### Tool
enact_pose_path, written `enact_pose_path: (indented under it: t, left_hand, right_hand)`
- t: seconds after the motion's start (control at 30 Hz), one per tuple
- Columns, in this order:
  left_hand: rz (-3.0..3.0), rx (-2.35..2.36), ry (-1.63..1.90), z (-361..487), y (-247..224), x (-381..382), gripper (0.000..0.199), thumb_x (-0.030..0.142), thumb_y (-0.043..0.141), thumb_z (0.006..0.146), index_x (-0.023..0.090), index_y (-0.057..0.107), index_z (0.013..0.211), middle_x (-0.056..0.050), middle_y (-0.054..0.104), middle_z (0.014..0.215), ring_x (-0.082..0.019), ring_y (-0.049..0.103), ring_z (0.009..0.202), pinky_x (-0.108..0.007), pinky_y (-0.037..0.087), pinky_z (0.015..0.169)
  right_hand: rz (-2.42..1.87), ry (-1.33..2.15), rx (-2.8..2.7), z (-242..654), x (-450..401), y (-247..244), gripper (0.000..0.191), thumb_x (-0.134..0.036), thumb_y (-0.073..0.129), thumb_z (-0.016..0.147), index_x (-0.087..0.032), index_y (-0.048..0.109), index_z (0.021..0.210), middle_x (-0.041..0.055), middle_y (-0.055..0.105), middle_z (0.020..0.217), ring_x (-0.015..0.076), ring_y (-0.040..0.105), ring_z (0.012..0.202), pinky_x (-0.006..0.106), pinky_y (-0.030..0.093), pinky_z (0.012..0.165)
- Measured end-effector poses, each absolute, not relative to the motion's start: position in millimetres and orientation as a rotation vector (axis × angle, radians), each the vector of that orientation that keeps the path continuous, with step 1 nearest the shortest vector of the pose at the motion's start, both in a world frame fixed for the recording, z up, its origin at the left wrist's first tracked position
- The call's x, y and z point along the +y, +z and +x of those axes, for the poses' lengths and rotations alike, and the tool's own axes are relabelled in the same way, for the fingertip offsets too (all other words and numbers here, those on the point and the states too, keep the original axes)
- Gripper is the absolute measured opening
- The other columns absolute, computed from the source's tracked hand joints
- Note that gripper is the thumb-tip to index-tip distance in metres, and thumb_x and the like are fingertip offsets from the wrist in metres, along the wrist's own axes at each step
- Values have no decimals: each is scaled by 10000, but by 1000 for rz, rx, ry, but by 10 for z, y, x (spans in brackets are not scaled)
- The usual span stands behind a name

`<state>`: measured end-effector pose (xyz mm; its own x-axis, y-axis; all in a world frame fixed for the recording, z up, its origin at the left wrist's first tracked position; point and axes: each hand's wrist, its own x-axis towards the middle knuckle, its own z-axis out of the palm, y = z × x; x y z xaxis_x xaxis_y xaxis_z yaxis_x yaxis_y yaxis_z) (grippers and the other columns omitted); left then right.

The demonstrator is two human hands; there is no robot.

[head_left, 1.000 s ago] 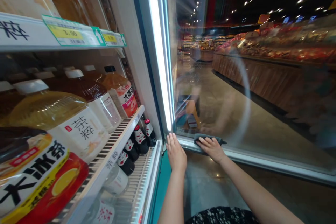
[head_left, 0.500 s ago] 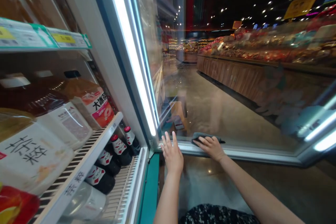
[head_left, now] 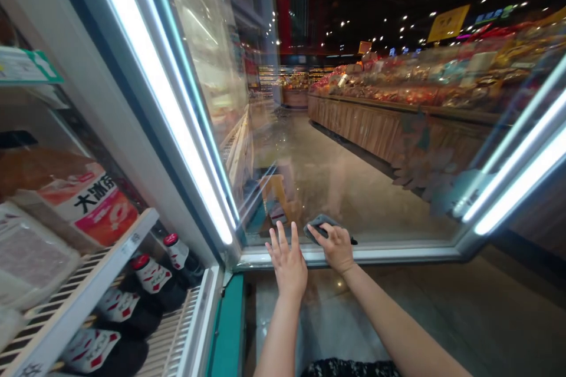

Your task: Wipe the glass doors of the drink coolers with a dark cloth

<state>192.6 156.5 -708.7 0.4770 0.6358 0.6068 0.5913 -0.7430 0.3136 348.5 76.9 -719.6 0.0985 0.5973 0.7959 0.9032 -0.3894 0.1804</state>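
Ahead of me is the glass door [head_left: 371, 200] of a drinks cooler, swung open. My right hand [head_left: 336, 247] presses a folded dark grey cloth [head_left: 319, 225] against the lower part of the glass, just above the metal bottom rail [head_left: 398, 253]. A dark tip of it sticks out to the right of my fingers. To its left, my left hand [head_left: 288, 265] is held up with fingers spread and nothing in it. Its fingertips overlap the rail and the lower glass; I cannot tell whether they touch.
At left, the cooler's wire shelf [head_left: 170, 324] holds several dark bottles with red caps [head_left: 152, 277]. Above them sits a large jug with an orange-pink label [head_left: 95, 203]. Bright light strips [head_left: 177, 112] run along the frame. Beyond the glass stands a wood-sided display [head_left: 354, 123].
My view has turned right, so the cooler shelves slide left. My right hand and the cloth have moved left along the glass, closer to my left hand, which stays spread.
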Motion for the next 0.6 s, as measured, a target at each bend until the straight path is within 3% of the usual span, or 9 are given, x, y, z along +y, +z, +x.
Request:
enact_pose_path:
  t: [0.13,0.27,0.4,0.6]
  left_hand:
    - [2685,1048,1118,2047,-7127,1534,865,76,535,898,326,129,1621,-108,70,1722,-335,52,1583,-613,227,1240]
    - [2741,989,1065,2132,-7177,1526,840,78,553,885,315,208,1614,-110,102,1719,-332,55,1583,-609,230,1239]
    - [2752,943,1040,2230,-7190,1447,855,73,566,879,317,202,1614,-125,56,1721,-345,95,1580,-606,251,1230]
    - [2751,847,1152,2431,-7156,1253,880,57,602,846,312,244,1608,-107,23,1726,-354,96,1581,-611,222,1238]
  right_hand:
    - [-2006,-1199,-999,3838,501,-6843,744,-149,526,906,-389,339,1585,131,472,1317,283,492,1117,462,407,985]
    - [-1987,-1137,-531,4044,106,-7184,669,-232,464,947,-243,301,1596,207,417,1332,360,445,1185,547,414,977]
    - [-2009,-1003,-572,3933,90,-7559,604,-199,472,920,-178,365,1514,210,437,1261,360,435,1210,547,423,986]
    - [-1958,-923,-532,4339,-52,-6997,503,-184,536,845,-217,526,1347,156,468,1218,330,433,1232,521,395,1049]
